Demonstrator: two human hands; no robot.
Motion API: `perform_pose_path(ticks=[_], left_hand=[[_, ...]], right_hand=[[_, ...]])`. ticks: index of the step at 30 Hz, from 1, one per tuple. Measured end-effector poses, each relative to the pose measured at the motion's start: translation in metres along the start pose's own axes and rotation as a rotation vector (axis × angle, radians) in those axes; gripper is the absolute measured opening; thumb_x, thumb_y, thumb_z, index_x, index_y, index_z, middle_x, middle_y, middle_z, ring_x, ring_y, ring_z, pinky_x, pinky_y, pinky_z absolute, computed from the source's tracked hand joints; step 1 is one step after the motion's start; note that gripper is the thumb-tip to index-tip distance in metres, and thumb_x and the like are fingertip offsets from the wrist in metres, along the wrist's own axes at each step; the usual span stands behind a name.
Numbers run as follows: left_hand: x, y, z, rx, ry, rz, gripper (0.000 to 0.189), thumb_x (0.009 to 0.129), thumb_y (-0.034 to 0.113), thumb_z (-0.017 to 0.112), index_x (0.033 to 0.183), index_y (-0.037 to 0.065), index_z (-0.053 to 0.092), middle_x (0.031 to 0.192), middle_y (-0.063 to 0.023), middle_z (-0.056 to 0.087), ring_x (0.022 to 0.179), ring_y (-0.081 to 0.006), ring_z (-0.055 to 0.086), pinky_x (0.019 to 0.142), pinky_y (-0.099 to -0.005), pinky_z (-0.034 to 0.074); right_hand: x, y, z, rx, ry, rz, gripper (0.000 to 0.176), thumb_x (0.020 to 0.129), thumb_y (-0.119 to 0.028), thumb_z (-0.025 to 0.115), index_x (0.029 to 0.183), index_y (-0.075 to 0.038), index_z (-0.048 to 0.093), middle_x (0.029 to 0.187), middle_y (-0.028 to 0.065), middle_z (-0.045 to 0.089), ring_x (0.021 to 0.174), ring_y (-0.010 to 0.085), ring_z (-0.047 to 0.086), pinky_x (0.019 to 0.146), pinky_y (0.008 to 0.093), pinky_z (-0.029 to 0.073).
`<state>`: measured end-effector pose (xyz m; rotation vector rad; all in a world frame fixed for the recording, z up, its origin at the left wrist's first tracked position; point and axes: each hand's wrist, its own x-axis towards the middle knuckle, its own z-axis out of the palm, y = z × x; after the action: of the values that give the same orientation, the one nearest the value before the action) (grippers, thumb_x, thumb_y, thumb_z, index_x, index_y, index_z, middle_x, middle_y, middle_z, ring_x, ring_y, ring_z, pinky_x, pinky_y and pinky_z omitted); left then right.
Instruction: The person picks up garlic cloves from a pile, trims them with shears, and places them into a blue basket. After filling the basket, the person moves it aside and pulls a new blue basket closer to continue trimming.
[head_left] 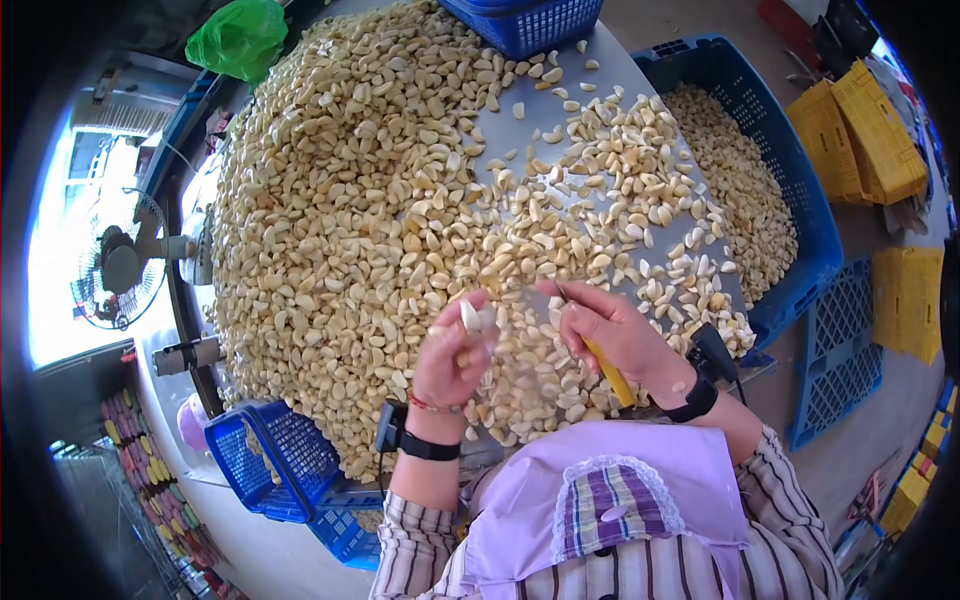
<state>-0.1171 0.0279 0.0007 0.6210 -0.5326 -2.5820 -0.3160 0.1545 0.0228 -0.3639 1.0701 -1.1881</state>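
My left hand (450, 360) is closed with a pale garlic clove (471, 317) pinched at its fingertips, slightly smeared by motion. Close by on the right, my right hand (625, 335) grips a small knife with a yellow handle (608, 374). The knife's short dark blade sticks up past the thumb and forefinger, pointing toward the left hand. Both hands hover over a large heap of peeled garlic cloves (330, 210) on a metal table (622, 72). Cloves lie thick on the left and more scattered toward the right edge.
A blue crate (818, 225) full of cloves stands against the table's right side. One blue basket (535, 35) sits at the far edge, another (232, 465) at the lower left. A fan (122, 268) and a green plastic bag (237, 40) are on the left; yellow cartons (880, 130) lie right.
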Motion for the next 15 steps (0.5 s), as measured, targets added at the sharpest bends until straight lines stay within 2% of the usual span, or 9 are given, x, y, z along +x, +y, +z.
perform_pose_path(ticks=[2, 5, 9, 11, 12, 13, 15], left_hand=[[0.006, 0.007, 0.003, 0.091, 0.082, 0.047, 0.028, 0.083, 0.011, 0.064, 0.109, 0.004, 0.055, 0.091, -0.0041, 0.050, 0.067, -0.0095, 0.047, 0.046, -0.0169, 0.037], [0.011, 0.007, 0.009, 0.183, 0.102, 0.085, 0.021, 0.082, 0.008, 0.062, 0.102, 0.005, 0.056, 0.088, -0.0055, 0.052, 0.062, -0.0092, 0.047, 0.046, -0.0162, 0.035], [0.009, -0.003, 0.021, 0.292, 0.172, 0.033, 0.015, 0.081, 0.003, 0.061, 0.094, 0.005, 0.055, 0.084, -0.0064, 0.055, 0.058, -0.0081, 0.047, 0.047, -0.0176, 0.035], [0.008, -0.012, 0.031, 0.657, 0.282, 0.195, 0.014, 0.080, -0.004, 0.062, 0.092, 0.003, 0.059, 0.079, -0.0026, 0.059, 0.060, -0.0058, 0.051, 0.053, -0.0169, 0.039], [0.008, -0.018, 0.029, 0.762, 0.327, 0.260, 0.015, 0.076, -0.006, 0.068, 0.086, 0.004, 0.061, 0.080, -0.0024, 0.060, 0.066, -0.0078, 0.055, 0.057, -0.0191, 0.042], [0.010, -0.022, 0.026, 0.760, 0.323, 0.257, 0.015, 0.076, -0.006, 0.068, 0.086, 0.004, 0.061, 0.080, -0.0024, 0.060, 0.066, -0.0078, 0.055, 0.057, -0.0191, 0.042], [0.014, -0.026, 0.023, 1.082, 0.161, 0.587, 0.018, 0.073, -0.006, 0.072, 0.084, 0.005, 0.062, 0.082, -0.0034, 0.060, 0.071, -0.0105, 0.056, 0.060, -0.0221, 0.044]], right_hand=[[0.001, -0.001, -0.001, -0.002, -0.011, -0.025, 0.039, 0.098, -0.023, 0.048, 0.136, -0.014, 0.047, 0.066, -0.0027, 0.049, 0.049, 0.0030, 0.043, 0.046, 0.0183, 0.037], [0.001, -0.001, 0.001, -0.050, -0.024, -0.066, 0.042, 0.097, -0.022, 0.049, 0.138, -0.013, 0.044, 0.068, -0.0022, 0.051, 0.050, 0.0032, 0.044, 0.046, 0.0183, 0.037], [-0.005, -0.004, 0.008, -0.111, -0.078, -0.088, 0.050, 0.096, -0.023, 0.051, 0.142, -0.012, 0.037, 0.071, -0.0013, 0.053, 0.051, 0.0033, 0.044, 0.047, 0.0184, 0.037], [-0.008, -0.004, 0.010, -0.096, -0.103, -0.080, 0.052, 0.096, -0.022, 0.052, 0.143, -0.012, 0.034, 0.071, -0.0012, 0.053, 0.052, 0.0034, 0.044, 0.047, 0.0184, 0.037], [-0.008, -0.004, 0.011, -0.087, -0.138, -0.076, 0.054, 0.095, -0.022, 0.052, 0.144, -0.012, 0.032, 0.071, -0.0011, 0.053, 0.052, 0.0034, 0.044, 0.047, 0.0184, 0.036], [-0.009, -0.005, 0.011, -0.088, -0.132, -0.076, 0.054, 0.095, -0.022, 0.052, 0.144, -0.012, 0.032, 0.071, -0.0011, 0.053, 0.052, 0.0034, 0.044, 0.047, 0.0184, 0.036], [-0.010, -0.005, 0.012, -0.061, -0.205, -0.053, 0.057, 0.095, -0.023, 0.053, 0.146, -0.012, 0.028, 0.072, -0.0011, 0.053, 0.053, 0.0035, 0.044, 0.047, 0.0182, 0.036]])
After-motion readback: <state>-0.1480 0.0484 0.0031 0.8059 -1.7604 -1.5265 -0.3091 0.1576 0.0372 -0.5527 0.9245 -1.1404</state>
